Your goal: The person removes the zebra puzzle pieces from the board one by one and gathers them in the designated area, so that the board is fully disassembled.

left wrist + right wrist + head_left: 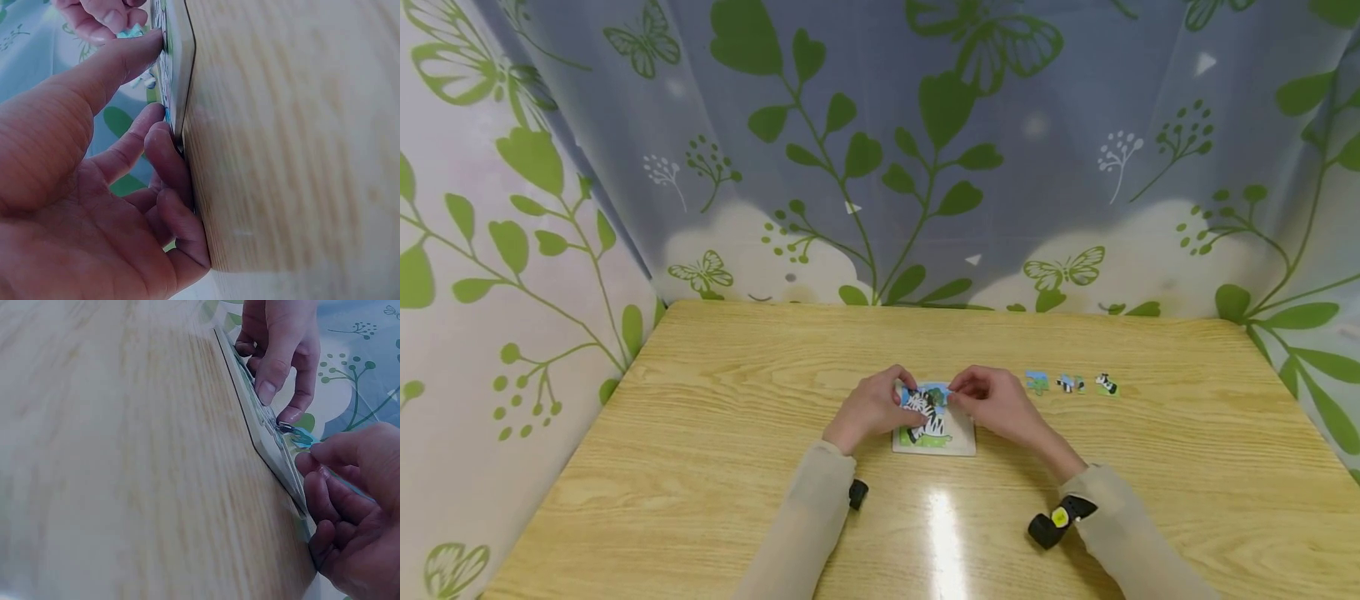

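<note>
A small wooden jigsaw board [963,437] lies flat on the table, its zebra picture [934,427] partly assembled and its right side bare wood. My left hand [870,408] holds the board at the left, thumb pressed on the zebra and index finger at the upper left, other fingers curled by the edge. Between thumb and index finger my right hand [1002,406] pinches a blue-and-green puzzle piece [304,437] over the board's upper right. The piece is tilted up from the board, its inner end close to the left index fingertip.
To the right of the right hand lie loose puzzle pieces in a row: a blue-green one [1037,382], some small blue, black and white ones [1066,383] and a black-and-white one [1107,384]. A leaf-patterned curtain [880,167] hangs behind the wooden table [715,400].
</note>
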Tool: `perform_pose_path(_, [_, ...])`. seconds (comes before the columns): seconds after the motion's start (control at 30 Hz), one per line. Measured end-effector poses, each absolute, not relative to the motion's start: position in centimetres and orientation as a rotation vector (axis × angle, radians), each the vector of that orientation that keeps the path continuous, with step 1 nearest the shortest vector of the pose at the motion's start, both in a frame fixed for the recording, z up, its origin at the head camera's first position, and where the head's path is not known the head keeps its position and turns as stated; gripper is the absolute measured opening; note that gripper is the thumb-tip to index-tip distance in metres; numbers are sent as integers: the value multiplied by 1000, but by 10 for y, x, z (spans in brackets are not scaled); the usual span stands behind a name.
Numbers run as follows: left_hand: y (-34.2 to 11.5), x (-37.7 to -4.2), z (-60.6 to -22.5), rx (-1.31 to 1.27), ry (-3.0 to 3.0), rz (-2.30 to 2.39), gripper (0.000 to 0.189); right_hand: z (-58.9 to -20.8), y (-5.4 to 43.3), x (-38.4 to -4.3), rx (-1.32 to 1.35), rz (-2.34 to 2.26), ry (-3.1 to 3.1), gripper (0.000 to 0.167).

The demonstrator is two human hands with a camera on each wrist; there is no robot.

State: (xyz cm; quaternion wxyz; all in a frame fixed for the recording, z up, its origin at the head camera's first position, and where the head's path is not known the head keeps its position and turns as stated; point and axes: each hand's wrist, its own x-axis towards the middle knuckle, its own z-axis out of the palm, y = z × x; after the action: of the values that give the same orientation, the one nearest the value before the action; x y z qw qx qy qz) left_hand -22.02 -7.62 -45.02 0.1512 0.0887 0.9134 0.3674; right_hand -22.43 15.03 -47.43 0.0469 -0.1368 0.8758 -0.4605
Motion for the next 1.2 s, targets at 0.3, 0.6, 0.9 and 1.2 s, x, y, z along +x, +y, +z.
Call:
perform_pose_path(0.3, [-76,-220,-450,230,2599,1063,44,-472,158,-222,-408,-1460,2631,9])
perform_pose_path(0.6, [-76,-218,-449,226,2594,1071,44,-469,174,-216,-385,-1472,2623,10])
perform_pose_path(0.9, [-75,-217,-449,237,2596,1065,45,-461,203,-206,-338,-1487,2632,16])
perform_pose_path(1.2, [-75,-215,-449,265,2647,1013,45,-456,231,-195,-279,-1485,2657,18])
